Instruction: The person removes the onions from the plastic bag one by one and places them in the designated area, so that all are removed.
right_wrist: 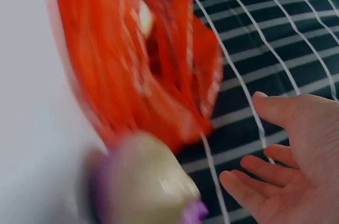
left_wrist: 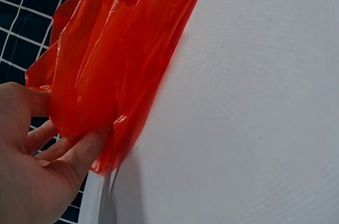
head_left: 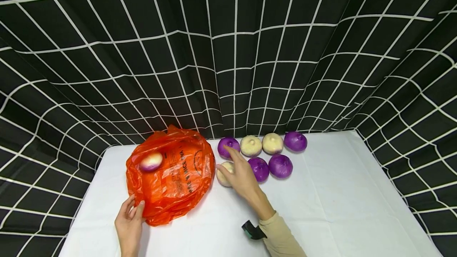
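A red plastic bag (head_left: 171, 205) lies spread on the left of the table, its mouth facing up. My left hand (head_left: 129, 223) pinches its near left edge between thumb and fingers; the left wrist view shows the thumb (left_wrist: 87, 152) against the film. One purple-and-white turnip (head_left: 151, 162) sits inside the bag. My right hand (head_left: 244, 175), fingers spread and holding nothing, hovers by a cream-sided turnip (head_left: 224, 174) just right of the bag. In the right wrist view a blurred turnip (right_wrist: 151, 181) appears beside the right hand (right_wrist: 302, 155), apart from its fingers.
Several more turnips stand in two rows right of the bag: purple ones (head_left: 295, 141) and cream-sided ones (head_left: 273, 143). A white cloth (head_left: 339, 193) covers the table. Black curtains with a white grid (head_left: 250, 50) rise behind it and at both sides.
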A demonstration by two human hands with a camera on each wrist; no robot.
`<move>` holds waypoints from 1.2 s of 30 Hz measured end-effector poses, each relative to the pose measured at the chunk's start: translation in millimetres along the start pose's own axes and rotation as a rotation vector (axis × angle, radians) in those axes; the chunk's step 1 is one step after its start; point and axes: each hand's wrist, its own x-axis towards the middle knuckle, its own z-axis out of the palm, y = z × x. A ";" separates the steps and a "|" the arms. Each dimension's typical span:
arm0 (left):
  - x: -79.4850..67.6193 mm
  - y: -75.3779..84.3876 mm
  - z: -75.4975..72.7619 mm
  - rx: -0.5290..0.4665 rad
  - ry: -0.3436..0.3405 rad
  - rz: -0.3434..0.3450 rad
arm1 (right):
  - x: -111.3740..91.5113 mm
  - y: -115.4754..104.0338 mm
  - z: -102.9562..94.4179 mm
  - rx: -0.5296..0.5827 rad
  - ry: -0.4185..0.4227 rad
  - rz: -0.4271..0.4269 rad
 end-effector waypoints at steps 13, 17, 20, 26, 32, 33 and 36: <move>4.7 -2.7 0.7 0.030 -0.002 -0.012 | 20.1 -44.4 87.5 -0.095 -0.167 -0.009; 4.8 -5.7 -0.8 0.022 -0.001 -0.015 | 32.5 -54.4 115.8 -0.146 -0.241 0.016; 6.3 -6.8 -2.4 0.008 0.000 0.003 | 44.2 -60.1 137.2 -0.186 -0.301 0.033; 5.8 -6.4 -1.2 0.045 -0.011 -0.015 | 62.2 -61.6 170.5 -0.137 -0.366 0.205; 6.1 -6.2 -1.5 0.022 -0.012 -0.025 | 75.3 -69.5 198.6 -0.118 -0.313 0.290; 6.7 -5.8 -1.6 0.018 -0.014 -0.020 | 77.1 -71.9 201.9 -0.141 -0.301 0.290; 7.7 -4.8 0.4 0.024 -0.015 -0.021 | 81.6 -78.0 208.3 -0.205 -0.271 0.300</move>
